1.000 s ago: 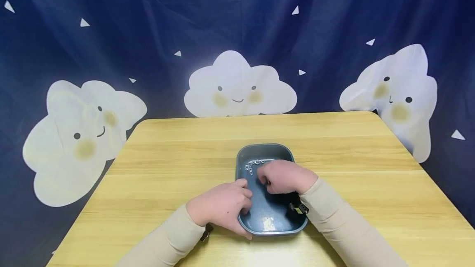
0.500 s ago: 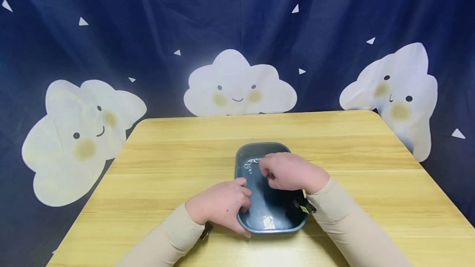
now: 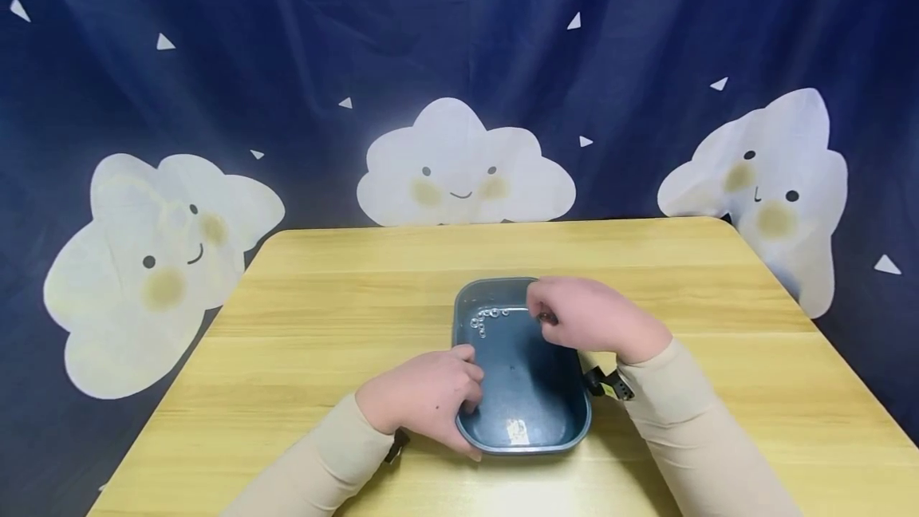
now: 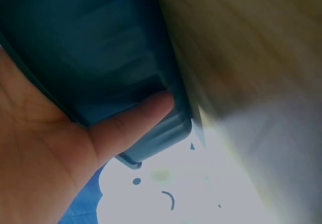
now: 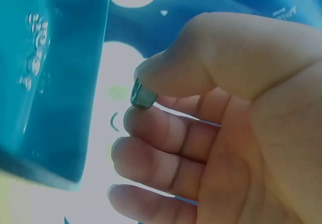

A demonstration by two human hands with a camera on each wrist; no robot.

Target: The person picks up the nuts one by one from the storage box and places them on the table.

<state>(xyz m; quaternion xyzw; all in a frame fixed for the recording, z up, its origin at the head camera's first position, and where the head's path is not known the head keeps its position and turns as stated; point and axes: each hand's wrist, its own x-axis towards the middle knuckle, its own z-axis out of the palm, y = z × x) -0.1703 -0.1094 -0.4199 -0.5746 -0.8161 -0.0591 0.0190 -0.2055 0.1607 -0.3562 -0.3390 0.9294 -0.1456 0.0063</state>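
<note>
A rounded blue-grey plastic basin (image 3: pixel 520 441) sits on the table. My left hand (image 3: pixel 427 393) grips its left rim, fingertips curled over the edge; in the left wrist view the thumb (image 4: pixel 136 121) lies along the outer wall. Several clear round beads (image 3: pixel 483 323) form a bent line in the basin's far left corner. My right hand (image 3: pixel 592 313) is over the basin's far right rim. Between its thumb and forefinger it pinches a small grey-green piece (image 5: pixel 143 96) with a dark mark or hole on one face; its exact kind is unclear.
The wooden table (image 3: pixel 345 286) extends around the basin. Behind it hangs a dark blue curtain (image 3: pixel 402 22) with white clouds. A black strap device (image 3: pixel 609 384) sits at the right wrist.
My right hand has moved from the basin's middle to the right and away from me, over the far right rim, carrying the small piece. My left hand stays on the rim.
</note>
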